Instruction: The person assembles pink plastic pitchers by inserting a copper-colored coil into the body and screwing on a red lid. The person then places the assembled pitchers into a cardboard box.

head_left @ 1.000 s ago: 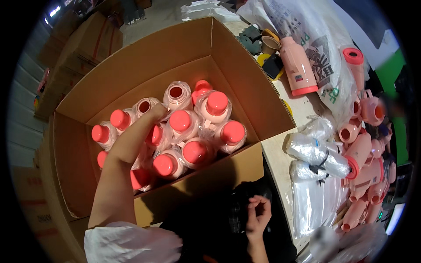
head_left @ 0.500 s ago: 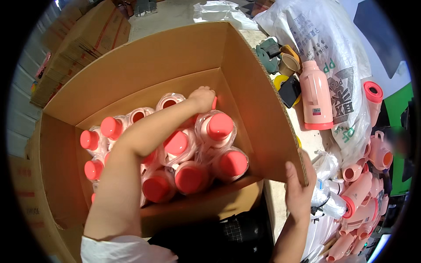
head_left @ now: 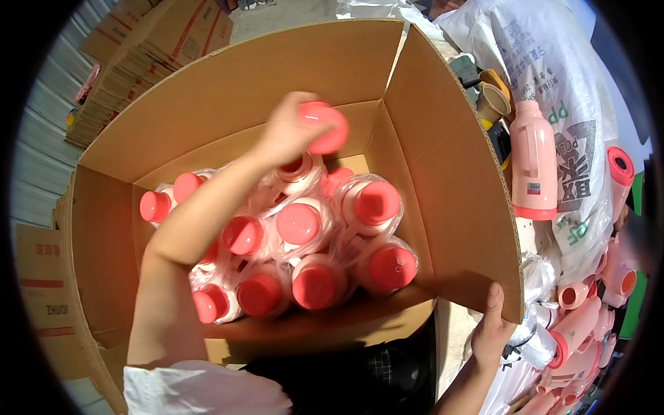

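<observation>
Newly raised glossy round cap (head_left: 329,131), left hand (head_left: 287,130)

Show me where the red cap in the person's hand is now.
In the head view's upper middle, the left hand holds the red cap near an uncapped flask in the cardboard box.

Corrugated wall L, worktable R, hard light

Bkgd L: pale corrugated wall (head_left: 50,149), prob. sheet metal, ridges bent by lens. In front, upper L: big pile of flattened cartons (head_left: 162,52), brown w/ red stripes. Flr (head_left: 287,15) at top: plain, lt grey; white plastic sheeting (head_left: 373,8) just R of it. R side: worktable (head_left: 451,330), pale top, mostly covered. Far R edge: green panel (head_left: 631,306), partly hidden. Light strong, w/ bright patches & dark shadows.
</observation>
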Tool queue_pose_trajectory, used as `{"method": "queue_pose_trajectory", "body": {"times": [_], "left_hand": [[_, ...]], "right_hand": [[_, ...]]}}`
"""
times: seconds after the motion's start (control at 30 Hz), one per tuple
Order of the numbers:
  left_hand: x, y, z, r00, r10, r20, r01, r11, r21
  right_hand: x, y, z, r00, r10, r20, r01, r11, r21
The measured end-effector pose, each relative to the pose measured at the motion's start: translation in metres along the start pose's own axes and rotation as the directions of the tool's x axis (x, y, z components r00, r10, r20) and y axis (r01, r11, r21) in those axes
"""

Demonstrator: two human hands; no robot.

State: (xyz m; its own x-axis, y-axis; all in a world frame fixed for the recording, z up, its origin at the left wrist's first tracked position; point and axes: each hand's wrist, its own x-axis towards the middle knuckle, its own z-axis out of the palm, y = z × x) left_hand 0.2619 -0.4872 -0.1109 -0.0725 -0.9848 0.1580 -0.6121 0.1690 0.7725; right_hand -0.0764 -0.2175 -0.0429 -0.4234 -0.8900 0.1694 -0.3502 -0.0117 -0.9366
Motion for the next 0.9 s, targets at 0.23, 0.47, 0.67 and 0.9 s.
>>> {"method": "queue_pose_trajectory", "body": {"times": [0.23, 0.47, 0.67, 0.9], "left_hand": [[-0.093, -0.136, -0.095, 0.934, -0.342, -0.099, 0.346, 0.807, 0.478], [-0.077, -0.038, -0.048, 0.882, 0.432, -0.186, -0.28, 0.8, 0.531], [0.011, -0.033, 0.125, 0.753, -0.093, 0.652, -0.417, 0.699, 0.581], [0.034, -0.097, 0.197, 0.696, -0.289, 0.657, -0.266, 0.746, 0.61]], "right_hand": [[0.009, -0.014, 0.007, 0.994, -0.102, 0.028, 0.103, 0.993, -0.065], [0.009, -0.013, 0.01, 0.987, -0.159, 0.021, 0.16, 0.987, -0.021], [0.01, -0.02, 0.003, 0.996, -0.059, 0.074, 0.065, 0.995, -0.082], [0.014, -0.023, 0.001, 0.991, 0.001, 0.134, 0.011, 0.996, -0.092]]}}
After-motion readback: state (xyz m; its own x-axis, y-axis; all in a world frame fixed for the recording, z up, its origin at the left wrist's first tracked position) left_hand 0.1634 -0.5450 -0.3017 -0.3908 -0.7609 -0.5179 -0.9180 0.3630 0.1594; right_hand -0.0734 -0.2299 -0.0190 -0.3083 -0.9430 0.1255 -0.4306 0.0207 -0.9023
